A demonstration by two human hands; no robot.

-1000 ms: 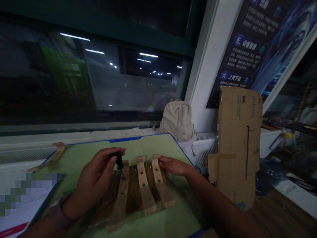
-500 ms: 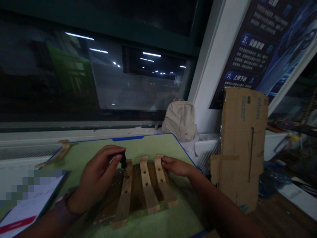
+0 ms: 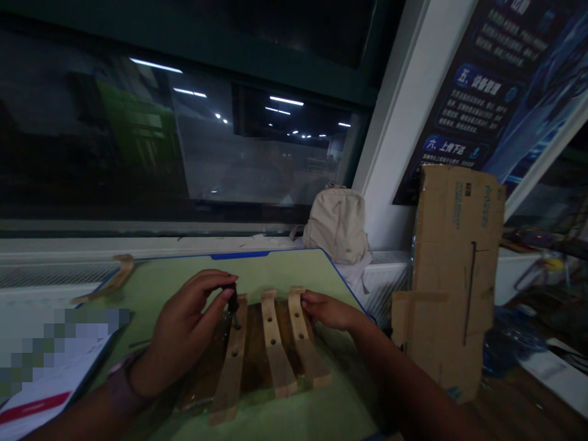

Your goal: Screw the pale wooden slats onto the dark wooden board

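Observation:
My left hand (image 3: pixel 186 324) pinches the black handle of a small screwdriver (image 3: pixel 233 300). Its shaft reaches down to the upper hole of the left curved wooden piece (image 3: pixel 232 367). Two more such pieces, the middle one (image 3: pixel 275 355) and the right one (image 3: pixel 305 349), lie alongside, each with two dark holes. All three rest across a brown, shiny slab (image 3: pixel 252 361) that looks wrapped in clear film. With its fingers closed on the far end of the right wooden piece, my right hand (image 3: pixel 331 310) holds that edge. Its fingertips are partly hidden.
The green tabletop (image 3: pixel 184 264) has a blue edge. Another curved wooden piece (image 3: pixel 113 282) lies at its far left corner, and papers (image 3: pixel 68 367) lie at left. Beyond the table stand a beige backpack (image 3: pixel 337 223) and a tall cardboard sheet (image 3: pixel 452 275).
The view has shifted slightly. Both hands keep their places: the screwdriver stays at the left piece's upper hole, and the right hand stays on the right piece's far end.

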